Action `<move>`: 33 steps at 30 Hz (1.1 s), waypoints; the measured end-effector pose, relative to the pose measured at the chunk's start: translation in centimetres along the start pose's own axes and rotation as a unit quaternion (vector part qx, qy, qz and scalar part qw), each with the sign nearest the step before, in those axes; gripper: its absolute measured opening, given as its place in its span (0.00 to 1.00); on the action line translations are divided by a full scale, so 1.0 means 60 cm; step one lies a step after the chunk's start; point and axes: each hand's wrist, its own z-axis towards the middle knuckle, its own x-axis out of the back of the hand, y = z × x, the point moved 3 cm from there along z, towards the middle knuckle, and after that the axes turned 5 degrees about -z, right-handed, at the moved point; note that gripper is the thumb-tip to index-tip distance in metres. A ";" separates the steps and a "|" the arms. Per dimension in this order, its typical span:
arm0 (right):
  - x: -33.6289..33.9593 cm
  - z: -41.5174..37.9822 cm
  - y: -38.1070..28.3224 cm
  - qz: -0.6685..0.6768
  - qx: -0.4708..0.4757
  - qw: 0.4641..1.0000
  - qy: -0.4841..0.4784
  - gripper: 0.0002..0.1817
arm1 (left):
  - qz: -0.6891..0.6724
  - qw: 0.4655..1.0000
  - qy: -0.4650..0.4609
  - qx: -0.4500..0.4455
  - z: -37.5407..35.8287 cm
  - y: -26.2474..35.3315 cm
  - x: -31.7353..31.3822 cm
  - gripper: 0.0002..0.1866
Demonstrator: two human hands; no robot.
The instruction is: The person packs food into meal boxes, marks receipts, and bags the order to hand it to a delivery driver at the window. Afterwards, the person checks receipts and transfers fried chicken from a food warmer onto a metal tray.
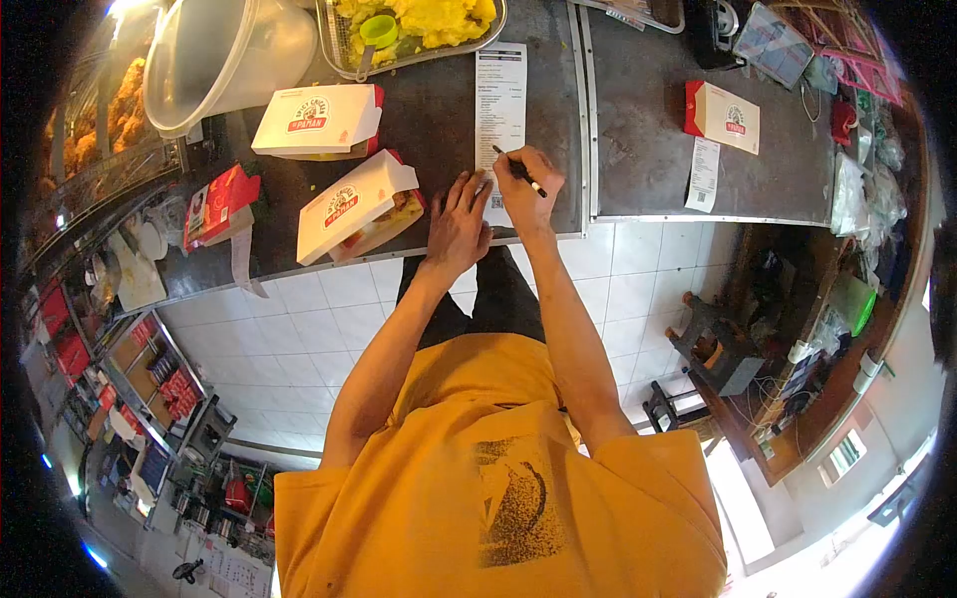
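Observation:
A long printed receipt [500, 95] lies lengthwise on the dark counter in front of me. My right hand [530, 189] rests over its lower part, with a black and white pen [539, 190] gripped between the fingers and the tip close to the paper. Beside it, my left hand [459, 224] lies flat with fingers stretched out, touching the receipt's lower left edge. Just left of that hand sits a printed food box [344, 207] with its lid partly raised and food showing inside. Behind it stands a second printed food box [309, 120].
A metal tray [344, 55] of yellow food with a green scoop [379, 31] is at the back, beside a large clear tub [204, 60]. A red box [219, 206] sits left. On the right are another food box [726, 118] and a smaller receipt [703, 174].

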 end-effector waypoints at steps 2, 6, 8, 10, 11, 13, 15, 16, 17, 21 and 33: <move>0.002 0.003 -0.002 -0.016 0.018 0.999 0.026 0.05 | 0.006 1.000 0.001 0.000 0.001 0.008 0.006 0.41; -0.011 0.002 -0.009 -0.014 0.031 0.999 0.017 0.06 | 0.008 1.000 0.022 -0.008 -0.004 0.000 0.004 0.37; -0.013 -0.009 -0.029 0.003 0.013 0.999 -0.036 0.06 | 0.005 1.000 0.015 0.003 -0.006 -0.002 -0.004 0.37; 0.000 -0.010 -0.020 -0.015 0.017 1.000 -0.008 0.06 | 0.004 1.000 0.015 0.002 -0.002 0.004 0.002 0.37; 0.004 -0.012 -0.014 -0.023 0.019 1.000 0.004 0.06 | 0.005 1.000 0.016 0.003 -0.002 0.005 0.006 0.37; 0.004 -0.014 -0.014 -0.035 0.006 0.999 0.016 0.04 | 0.003 1.000 0.020 0.003 -0.003 0.003 0.005 0.37; 0.007 -0.019 -0.020 -0.025 0.023 0.999 0.002 0.04 | 0.004 1.000 0.017 0.004 -0.004 0.001 0.001 0.37; 0.001 -0.023 -0.018 -0.017 0.023 0.999 -0.026 0.04 | 0.007 1.000 0.015 0.008 -0.005 -0.001 -0.003 0.37; 0.001 -0.025 -0.018 -0.026 0.030 0.999 -0.027 0.04 | 0.009 1.000 0.013 0.013 -0.005 -0.003 -0.007 0.37; 0.012 -0.026 -0.036 0.008 0.014 0.999 -0.037 0.05 | 0.008 1.000 0.013 0.005 -0.007 -0.003 -0.002 0.38; 0.052 -0.019 0.029 -0.052 -0.002 0.998 0.041 0.05 | 0.004 1.000 0.012 0.001 -0.010 -0.003 -0.009 0.40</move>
